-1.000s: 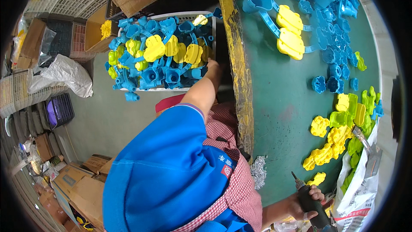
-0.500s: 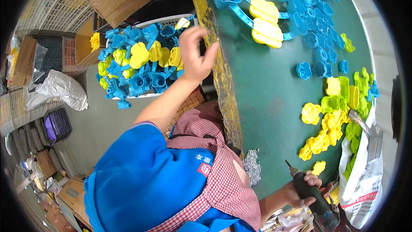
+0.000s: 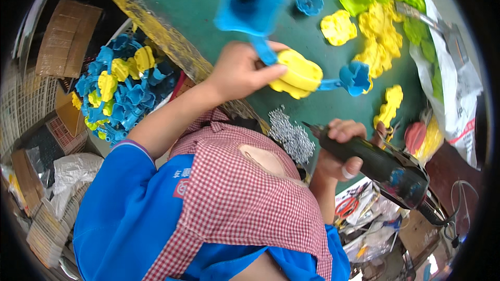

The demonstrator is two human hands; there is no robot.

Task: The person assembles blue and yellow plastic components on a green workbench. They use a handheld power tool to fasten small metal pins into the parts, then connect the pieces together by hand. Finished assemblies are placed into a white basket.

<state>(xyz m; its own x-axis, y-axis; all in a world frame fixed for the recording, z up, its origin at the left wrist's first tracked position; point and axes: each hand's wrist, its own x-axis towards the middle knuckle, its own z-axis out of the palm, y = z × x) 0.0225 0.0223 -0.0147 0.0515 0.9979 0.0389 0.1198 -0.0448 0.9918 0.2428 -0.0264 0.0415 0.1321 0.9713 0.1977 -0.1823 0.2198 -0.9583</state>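
Observation:
A plastic toy part is gripped in my left hand [image 3: 237, 71] above the green tabletop, with thumb and fingers closed near its blue arm. It has a yellow scalloped middle [image 3: 298, 74], a square blue cup [image 3: 247, 8] at one end and a small flower-shaped blue cup [image 3: 355, 78] at the other. My right hand [image 3: 338, 148] is wrapped around a black electric screwdriver [image 3: 377, 164]. The screwdriver's bit points left, beside a pile of small silver screws [image 3: 291, 135], and is apart from the toy part.
Several yellow pieces [image 3: 380, 36] and a loose blue flower cup [image 3: 309, 3] lie on the green table [image 3: 177, 0]. Green pieces and a white sack [image 3: 432, 67] line the right side. Left of the table's worn yellow edge [image 3: 151, 26], a basket holds blue and yellow assemblies [image 3: 125, 88].
My left hand has moved from above the basket to the table and taken hold of a toy part. My right hand has raised the screwdriver toward the screws. The view has shifted.

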